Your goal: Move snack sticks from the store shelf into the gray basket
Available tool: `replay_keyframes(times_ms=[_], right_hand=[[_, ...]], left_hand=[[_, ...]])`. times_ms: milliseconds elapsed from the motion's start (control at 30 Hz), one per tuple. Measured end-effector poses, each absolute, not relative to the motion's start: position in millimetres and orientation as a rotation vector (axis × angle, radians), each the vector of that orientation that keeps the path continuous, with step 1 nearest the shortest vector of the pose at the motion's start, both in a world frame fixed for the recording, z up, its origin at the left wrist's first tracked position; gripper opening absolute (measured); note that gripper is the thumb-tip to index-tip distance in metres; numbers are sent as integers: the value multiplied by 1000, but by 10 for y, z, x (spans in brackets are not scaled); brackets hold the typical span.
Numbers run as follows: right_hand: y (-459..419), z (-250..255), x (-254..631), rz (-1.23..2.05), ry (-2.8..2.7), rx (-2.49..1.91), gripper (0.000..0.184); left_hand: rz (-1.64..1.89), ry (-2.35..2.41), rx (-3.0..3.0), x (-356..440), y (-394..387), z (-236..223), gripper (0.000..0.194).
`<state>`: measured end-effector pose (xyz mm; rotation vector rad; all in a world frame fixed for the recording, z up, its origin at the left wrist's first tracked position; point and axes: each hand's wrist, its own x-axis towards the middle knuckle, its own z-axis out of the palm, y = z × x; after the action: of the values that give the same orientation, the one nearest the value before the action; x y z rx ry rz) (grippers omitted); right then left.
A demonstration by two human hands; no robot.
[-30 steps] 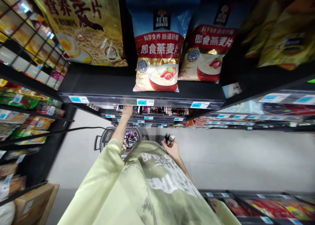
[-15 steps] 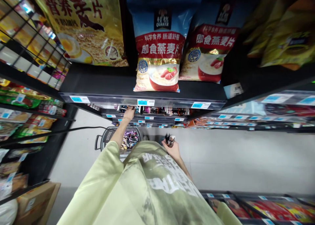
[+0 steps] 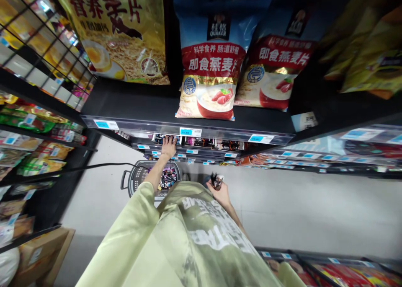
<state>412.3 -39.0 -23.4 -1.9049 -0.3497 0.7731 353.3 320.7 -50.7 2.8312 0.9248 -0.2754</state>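
Note:
My left hand (image 3: 168, 148) reaches into the shelf below the cereal bags. Its fingers are spread over small dark packets in a shelf box (image 3: 159, 139), their tips partly hidden among them. At my waist, my right hand (image 3: 222, 195) is closed around a bunch of small dark-wrapped packets (image 3: 216, 179); I cannot tell what is inside the wrappers. Under my left forearm, a grey shopping basket (image 3: 135, 179) stands on the floor, holding many small purple and dark wrapped packets (image 3: 169, 177).
Overhead in front, a black shelf (image 3: 132, 100) juts out with oatmeal bags (image 3: 209, 69) on it. Boxes of wrapped packets (image 3: 201, 142) continue right of my left hand. Wire mesh (image 3: 47, 48) and a side rack flank the left; a cardboard box (image 3: 44, 253) stands behind.
My left hand has shifted slightly right and its fingers have spread over the packets in the box. The view has tilted a little; my right hand still grips its bunch.

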Motion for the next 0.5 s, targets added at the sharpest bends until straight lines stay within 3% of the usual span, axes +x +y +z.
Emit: replay_keyframes(times_ms=[167,333,500], right_hand=[[-411,-215,4158,777,-349,-1904,41],[-415,-196,4185,755,-347,-1921,40],[-405,-194,4188,755,-327,-1920,40]], left_hand=[[-306,1089,2811,3523,3398,-454,54],[-367,1187,2761,3499,3381,-463,56],[-253,1008,2814,3521,3304,-472,52]])
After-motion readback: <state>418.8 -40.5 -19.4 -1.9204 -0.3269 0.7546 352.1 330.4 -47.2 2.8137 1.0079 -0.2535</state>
